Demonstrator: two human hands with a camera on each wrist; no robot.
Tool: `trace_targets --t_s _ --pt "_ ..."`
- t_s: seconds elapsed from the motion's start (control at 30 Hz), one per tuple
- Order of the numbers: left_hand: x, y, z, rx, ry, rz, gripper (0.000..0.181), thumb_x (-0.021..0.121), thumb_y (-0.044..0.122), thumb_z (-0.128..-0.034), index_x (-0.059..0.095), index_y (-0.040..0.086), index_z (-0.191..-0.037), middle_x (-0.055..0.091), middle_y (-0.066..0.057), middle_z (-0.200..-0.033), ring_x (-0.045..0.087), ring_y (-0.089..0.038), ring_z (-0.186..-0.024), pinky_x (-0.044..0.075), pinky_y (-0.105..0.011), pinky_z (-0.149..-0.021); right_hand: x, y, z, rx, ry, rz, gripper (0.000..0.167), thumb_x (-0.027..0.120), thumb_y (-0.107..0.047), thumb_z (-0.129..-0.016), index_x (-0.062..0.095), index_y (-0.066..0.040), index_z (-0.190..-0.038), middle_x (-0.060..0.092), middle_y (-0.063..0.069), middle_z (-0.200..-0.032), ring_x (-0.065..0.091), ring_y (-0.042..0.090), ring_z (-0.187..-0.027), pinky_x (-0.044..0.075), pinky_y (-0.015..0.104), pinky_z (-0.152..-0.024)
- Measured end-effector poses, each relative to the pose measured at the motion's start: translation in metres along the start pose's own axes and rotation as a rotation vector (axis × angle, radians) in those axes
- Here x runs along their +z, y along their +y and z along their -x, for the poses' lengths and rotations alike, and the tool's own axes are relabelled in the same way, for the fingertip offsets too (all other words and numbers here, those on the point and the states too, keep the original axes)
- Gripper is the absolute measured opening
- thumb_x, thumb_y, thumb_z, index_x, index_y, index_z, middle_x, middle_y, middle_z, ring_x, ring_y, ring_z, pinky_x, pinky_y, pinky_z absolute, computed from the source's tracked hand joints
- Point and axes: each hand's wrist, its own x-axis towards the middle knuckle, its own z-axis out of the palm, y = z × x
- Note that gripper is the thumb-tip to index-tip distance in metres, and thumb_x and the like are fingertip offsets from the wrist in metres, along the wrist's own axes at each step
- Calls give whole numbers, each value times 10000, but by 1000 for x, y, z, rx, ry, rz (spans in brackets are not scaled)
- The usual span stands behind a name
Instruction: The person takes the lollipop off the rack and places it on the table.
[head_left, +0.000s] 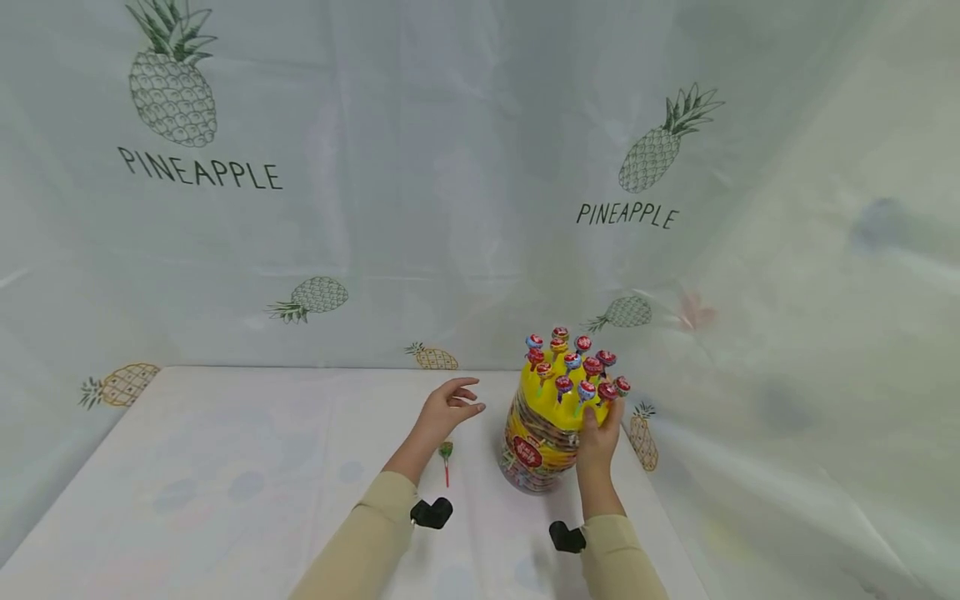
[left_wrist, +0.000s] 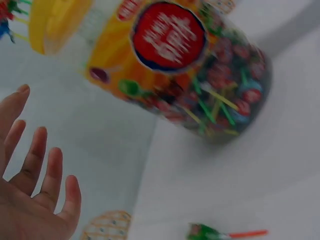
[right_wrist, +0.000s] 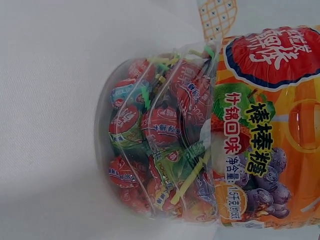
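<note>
Beige sleeves [head_left: 352,546] sit nearest the head cam, each running up to a hand. Left hand [head_left: 444,410]: empty, fingers loosely bent and spread, reaching right toward the jar [head_left: 542,454] but touching nothing.

Loose lollipop [head_left: 446,451] lies on the table [head_left: 300,467] just right of the left wrist, green head away from the person, red stick toward them. Should be light, stick stiff, candy hard but could crack if dropped. Pinch the stick, wrapper is probably slick.

Jar stands on the table right of the left hand, well apart from it, within the right hand's grip. Clear body packed with sweets: likely heavy, smooth, walls maybe giving slightly. Take it by the body with both palms; use the yellow lid [head_left: 549,407] to steady. Upright lollipops [head_left: 592,367] stick out of the lid right by the gripping fingers, easy to knock.

Right hand [head_left: 597,446]: gripping the jar's upper right, thumb on the near side of the lid rim, fingers on the outer side, forearm rising from below. Can't tell squeeze force.
</note>
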Motion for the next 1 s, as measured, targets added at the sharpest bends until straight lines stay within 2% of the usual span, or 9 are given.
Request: trace_targets --t_s 0.17,0.3,0.4,0.5,0.67,0.83,0.97,1.0 --pt "5 30 -7 45 -26 33 480 753 262 -873 602 203 -1326 632 -84 -1144 592 -215 -1022 513 -405 -867 0 0 1 -8 10 19 624 573 -308 -990 280 -115 -1507 439 64 -1381 479 205 -1228 447 222 -958" --pt "8 51 -14 89 -55 34 481 739 281 -885 588 232 -1340 629 -39 -1181 582 -213 -1076 492 -443 -912 1 -1 2 8 15 34 590 570 -322 -991 304 -195 -1502 441 61 -1385 470 209 -1237 439 218 -966" --pt "12 65 -19 106 -75 49 469 716 266 -906 579 234 -1353 618 -50 -1221 570 -215 -1110 478 -455 -934 1 -1 2 24 20 70 582 555 -310 -1000 294 -208 -1509 441 41 -1388 465 193 -1241 429 201 -968" --pt "16 77 -23 110 -90 71 463 689 267 -927 567 217 -1371 602 -58 -1266 557 -215 -1147 463 -460 -957 0 -2 2 26 18 76 595 543 -275 -1008 271 -152 -1522 440 39 -1388 464 195 -1237 431 202 -966" --pt "24 89 -28 113 -110 75 457 658 312 -945 553 240 -1384 574 -21 -1322 534 -208 -1196 434 -482 -989 0 -5 2 35 1 65 594 516 -214 -1021 230 -99 -1529 430 46 -1390 463 199 -1236 439 213 -963" --pt "31 94 -34 118 -158 55 466 644 325 -952 531 266 -1401 532 11 -1374 492 -241 -1247 421 -499 -998 1 -8 3 59 11 84 591 495 -193 -1028 204 -74 -1528 433 30 -1385 464 185 -1238 437 203 -961" --pt "37 96 -37 124 -188 36 478 643 342 -950 521 289 -1409 500 3 -1404 470 -266 -1270 411 -516 -1000 1 -5 3 66 21 89 591 500 -229 -1026 217 -118 -1532 429 33 -1400 460 189 -1246 435 199 -960" --pt "38 100 -35 123 -190 33 470 633 321 -959 518 279 -1413 495 -14 -1410 468 -279 -1271 407 -523 -1002 1 -4 3 70 25 94 579 500 -237 -1026 232 -146 -1531 429 34 -1404 460 190 -1248 435 197 -959"
